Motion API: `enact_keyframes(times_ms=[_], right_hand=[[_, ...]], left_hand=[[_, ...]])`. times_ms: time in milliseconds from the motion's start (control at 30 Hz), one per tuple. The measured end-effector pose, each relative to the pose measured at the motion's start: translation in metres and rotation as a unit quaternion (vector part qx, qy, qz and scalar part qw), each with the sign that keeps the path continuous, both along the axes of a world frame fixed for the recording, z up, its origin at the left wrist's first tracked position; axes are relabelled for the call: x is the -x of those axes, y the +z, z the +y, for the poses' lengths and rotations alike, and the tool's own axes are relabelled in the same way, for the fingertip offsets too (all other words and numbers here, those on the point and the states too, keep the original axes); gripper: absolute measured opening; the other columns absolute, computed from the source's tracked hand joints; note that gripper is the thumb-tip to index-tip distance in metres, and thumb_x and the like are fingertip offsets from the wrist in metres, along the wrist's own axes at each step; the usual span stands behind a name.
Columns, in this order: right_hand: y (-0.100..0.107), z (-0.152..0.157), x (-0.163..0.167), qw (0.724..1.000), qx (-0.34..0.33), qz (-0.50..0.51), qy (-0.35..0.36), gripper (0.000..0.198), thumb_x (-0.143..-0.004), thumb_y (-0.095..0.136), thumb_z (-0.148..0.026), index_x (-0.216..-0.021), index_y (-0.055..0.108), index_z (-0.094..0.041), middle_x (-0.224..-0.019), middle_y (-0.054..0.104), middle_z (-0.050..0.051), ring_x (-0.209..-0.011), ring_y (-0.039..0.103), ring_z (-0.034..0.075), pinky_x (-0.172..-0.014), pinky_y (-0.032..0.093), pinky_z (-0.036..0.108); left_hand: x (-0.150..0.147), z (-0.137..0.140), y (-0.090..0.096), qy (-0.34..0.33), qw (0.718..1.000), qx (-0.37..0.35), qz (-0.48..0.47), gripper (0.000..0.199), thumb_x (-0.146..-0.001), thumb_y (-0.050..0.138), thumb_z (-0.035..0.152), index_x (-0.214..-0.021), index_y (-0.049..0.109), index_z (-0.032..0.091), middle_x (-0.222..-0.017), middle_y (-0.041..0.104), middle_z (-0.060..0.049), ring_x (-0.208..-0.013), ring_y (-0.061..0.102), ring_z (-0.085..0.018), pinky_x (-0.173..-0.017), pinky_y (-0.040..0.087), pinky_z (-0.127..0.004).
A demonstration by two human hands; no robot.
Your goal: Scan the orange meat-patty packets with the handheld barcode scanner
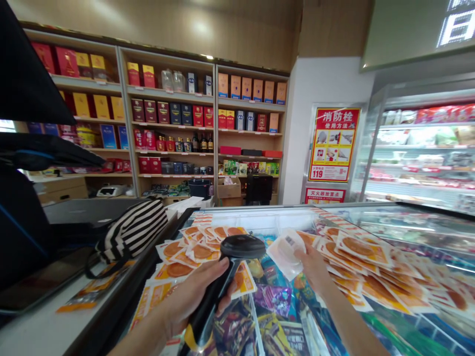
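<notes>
My left hand point(189, 291) is wrapped around the handle of a black barcode scanner point(243, 245), its head turned to the right. In my right hand point(313, 264) a flat white packet point(286, 251) is pinched by its right edge, with a barcode on the side towards me. The packet is just right of the scanner head, apart from it. Both are held above a glass-topped freezer. Orange-and-white packets point(200, 252) lie spread on the glass at the left, and a larger pile of like packets point(374, 267) covers the right side.
Colourful wrapped goods point(274, 299) show through the freezer glass. On the counter at the left are a black-and-white striped pouch point(135, 230) and an orange packet point(98, 291), beside dark checkout equipment point(22, 198). Shelves of boxes point(170, 113) stand behind; a lit display fridge point(423, 153) is at right.
</notes>
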State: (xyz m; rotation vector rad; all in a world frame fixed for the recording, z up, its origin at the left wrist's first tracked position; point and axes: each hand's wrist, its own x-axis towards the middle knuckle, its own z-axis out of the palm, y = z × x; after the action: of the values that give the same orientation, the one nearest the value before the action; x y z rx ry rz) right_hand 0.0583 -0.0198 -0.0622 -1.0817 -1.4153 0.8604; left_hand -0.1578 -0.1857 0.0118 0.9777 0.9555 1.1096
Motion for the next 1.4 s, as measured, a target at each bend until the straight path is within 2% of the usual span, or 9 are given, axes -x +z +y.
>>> enact_keyframes(times_ms=[267, 467, 600, 700, 900, 1033, 1233, 1300, 1400], right_hand=[[0.000, 0.000, 0.001, 0.998, 0.014, -0.063, 0.019, 0.032, -0.063, 0.041, -0.028, -0.085, 0.058, -0.013, -0.058, 0.059, 0.001, -0.053, 0.052, 0.015, -0.046, 0.038, 0.023], [0.026, -0.009, -0.002, 0.980, -0.083, -0.171, -0.065, 0.036, -0.066, 0.036, -0.024, -0.092, 0.058, -0.012, -0.073, 0.063, 0.005, -0.066, 0.056, 0.018, -0.058, 0.042, 0.026], [0.042, -0.019, -0.023, 0.935, -0.196, -0.255, -0.149, 0.043, -0.070, 0.032, -0.021, -0.108, 0.050, -0.013, -0.097, 0.060, 0.007, -0.085, 0.055, 0.018, -0.075, 0.041, 0.028], [0.041, -0.026, -0.044, 0.881, -0.250, -0.373, -0.152, 0.042, -0.070, 0.031, -0.015, -0.108, 0.050, -0.016, -0.108, 0.055, 0.005, -0.099, 0.048, 0.017, -0.084, 0.036, 0.029], [0.014, -0.028, -0.065, 0.801, -0.168, -0.565, -0.102, 0.035, -0.069, 0.034, -0.009, -0.095, 0.057, -0.016, -0.087, 0.063, 0.008, -0.082, 0.056, 0.018, -0.072, 0.040, 0.029], [0.003, -0.020, -0.066, 0.791, -0.145, -0.585, -0.104, 0.030, -0.075, 0.031, -0.022, -0.087, 0.057, -0.015, -0.085, 0.062, 0.010, -0.080, 0.055, 0.020, -0.069, 0.039, 0.032], [0.001, -0.024, -0.054, 0.784, -0.194, -0.569, -0.157, 0.052, -0.073, 0.033, -0.047, -0.107, 0.047, -0.011, -0.111, 0.049, 0.018, -0.104, 0.040, 0.030, -0.081, 0.027, 0.048], [0.006, -0.033, -0.032, 0.794, -0.241, -0.546, -0.119, 0.051, -0.073, 0.035, -0.046, -0.111, 0.044, -0.013, -0.117, 0.045, 0.015, -0.110, 0.033, 0.029, -0.087, 0.020, 0.050], [0.012, -0.046, 0.018, 0.806, -0.299, -0.506, 0.072, 0.045, -0.074, 0.036, -0.043, -0.112, 0.044, -0.020, -0.117, 0.046, 0.009, -0.111, 0.034, 0.024, -0.092, 0.017, 0.045]], left_hand=[[-0.002, 0.000, -0.002, 0.011, 1.000, 0.000, 0.011, 0.027, -0.073, 0.043, 0.042, -0.074, 0.048, 0.015, -0.058, 0.050, 0.001, -0.042, 0.044, -0.007, -0.040, 0.030, -0.018], [-0.001, -0.004, 0.001, 0.044, 0.997, -0.029, 0.056, 0.029, -0.072, 0.044, 0.043, -0.068, 0.046, 0.015, -0.058, 0.051, 0.001, -0.042, 0.044, -0.006, -0.040, 0.029, -0.018], [0.000, -0.011, 0.005, 0.090, 0.992, -0.045, 0.075, 0.032, -0.072, 0.043, 0.044, -0.066, 0.048, 0.014, -0.057, 0.051, 0.000, -0.042, 0.044, -0.006, -0.040, 0.030, -0.018], [0.000, -0.017, 0.003, 0.105, 0.989, -0.046, 0.096, 0.034, -0.072, 0.043, 0.046, -0.065, 0.049, 0.013, -0.056, 0.051, 0.000, -0.042, 0.043, -0.006, -0.039, 0.030, -0.018], [-0.002, -0.034, -0.003, 0.144, 0.987, -0.030, 0.064, 0.031, -0.070, 0.045, 0.046, -0.065, 0.048, 0.015, -0.057, 0.051, 0.001, -0.042, 0.043, -0.006, -0.040, 0.031, -0.018], [-0.001, -0.043, -0.006, 0.157, 0.985, -0.025, 0.062, 0.035, -0.070, 0.045, 0.046, -0.063, 0.051, 0.012, -0.055, 0.051, -0.001, -0.042, 0.041, -0.006, -0.039, 0.031, -0.018], [-0.001, -0.039, -0.016, 0.187, 0.982, -0.029, 0.020, 0.032, -0.073, 0.042, 0.042, -0.072, 0.053, 0.012, -0.052, 0.049, 0.002, -0.041, 0.038, -0.005, -0.041, 0.029, -0.016], [-0.001, -0.037, -0.018, 0.194, 0.980, -0.030, 0.018, 0.028, -0.075, 0.039, 0.037, -0.079, 0.053, 0.013, -0.055, 0.049, 0.003, -0.042, 0.039, -0.004, -0.042, 0.027, -0.015], [0.002, -0.035, -0.022, 0.199, 0.979, -0.033, 0.018, 0.027, -0.076, 0.039, 0.035, -0.085, 0.054, 0.014, -0.054, 0.048, 0.004, -0.042, 0.038, -0.003, -0.042, 0.026, -0.014]])
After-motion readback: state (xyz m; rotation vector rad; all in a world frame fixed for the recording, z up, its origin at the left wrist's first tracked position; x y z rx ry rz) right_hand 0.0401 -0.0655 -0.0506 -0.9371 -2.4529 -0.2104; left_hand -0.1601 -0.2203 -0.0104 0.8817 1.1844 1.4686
